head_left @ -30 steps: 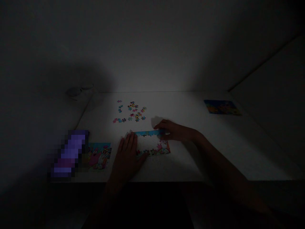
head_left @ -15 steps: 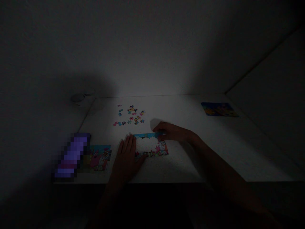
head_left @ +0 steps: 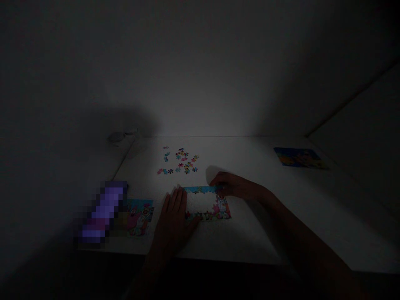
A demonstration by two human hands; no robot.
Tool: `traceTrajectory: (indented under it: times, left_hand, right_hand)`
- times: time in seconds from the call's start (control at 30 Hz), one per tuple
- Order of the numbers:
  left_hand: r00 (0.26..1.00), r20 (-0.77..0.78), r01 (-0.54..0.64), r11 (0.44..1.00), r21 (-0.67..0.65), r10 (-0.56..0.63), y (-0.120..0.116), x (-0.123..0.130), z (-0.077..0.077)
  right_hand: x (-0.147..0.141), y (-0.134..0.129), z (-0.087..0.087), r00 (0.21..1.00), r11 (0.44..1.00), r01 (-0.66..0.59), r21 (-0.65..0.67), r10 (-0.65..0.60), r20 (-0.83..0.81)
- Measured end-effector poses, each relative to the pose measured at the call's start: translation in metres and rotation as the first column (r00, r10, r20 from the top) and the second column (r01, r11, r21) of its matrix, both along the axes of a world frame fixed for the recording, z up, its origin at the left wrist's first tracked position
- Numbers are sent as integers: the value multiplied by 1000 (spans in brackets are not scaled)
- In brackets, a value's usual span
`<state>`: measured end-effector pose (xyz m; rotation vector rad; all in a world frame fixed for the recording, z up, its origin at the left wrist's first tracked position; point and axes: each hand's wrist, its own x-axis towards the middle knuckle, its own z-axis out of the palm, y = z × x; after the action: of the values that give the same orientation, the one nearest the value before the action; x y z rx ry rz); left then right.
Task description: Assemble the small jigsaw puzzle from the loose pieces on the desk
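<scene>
Whole scene sits lower and slightly further right in the head view than in the earlier frame, far table edge included; both hands keep about the same place against the puzzle, so the shift appears to come from the head, not from handling.

Partly built jigsaw frame (head_left: 206, 215) lies on the white table (head_left: 265, 158), towards the front edge; it is a border of joined pieces around an unfilled middle, its long axis running left to right across the person's front. Left hand (head_left: 175, 218) lies open and flat, fingers spread and pointing away from the person; its edge touches the frame's left end, and it shows no hold on anything. Right hand (head_left: 234, 186) enters from the right with fingers (head_left: 217, 180) curled, their tips at the frame's upper edge near its right end; they hide what lies beneath, so I cannot tell whether a piece is gripped. Loose puzzle pieces (head_left: 181, 161) lie scattered beyond the frame, on its far side; the right hand is the nearer to them. Picture card (head_left: 140, 217) lies left of the frame, beside a blurred purple object (head_left: 104, 210); second picture card (head_left: 300, 157) lies at far right; small pale object (head_left: 117, 136) sits off the far left corner, too dim to identify.
</scene>
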<state>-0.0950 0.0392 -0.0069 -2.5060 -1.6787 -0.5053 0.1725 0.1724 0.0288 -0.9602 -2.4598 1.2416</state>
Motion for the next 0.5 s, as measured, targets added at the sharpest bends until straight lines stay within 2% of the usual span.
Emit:
traceTrajectory:
  times: [0.13,0.33,0.4,0.5]
  left_hand:
    - [1000,0,6,1000,-10,-6,-1,0,3]
    - [1000,-24,-3,1000,1,3,0,1,3]
    - [1000,-29,-6,1000,0,6,0,1,1]
    - [999,-38,-22,999,-27,21,0,1,-1]
  right_hand:
    - [-1,2,-2,999,999,0,-54,-3,-51]
    - [-2,3,-10,996,996,64,-55,-67,-57]
    - [-3,5,-14,990,991,123,-54,-126,-61]
    - [-7,14,-20,955,960,280,-19,-280,-96]
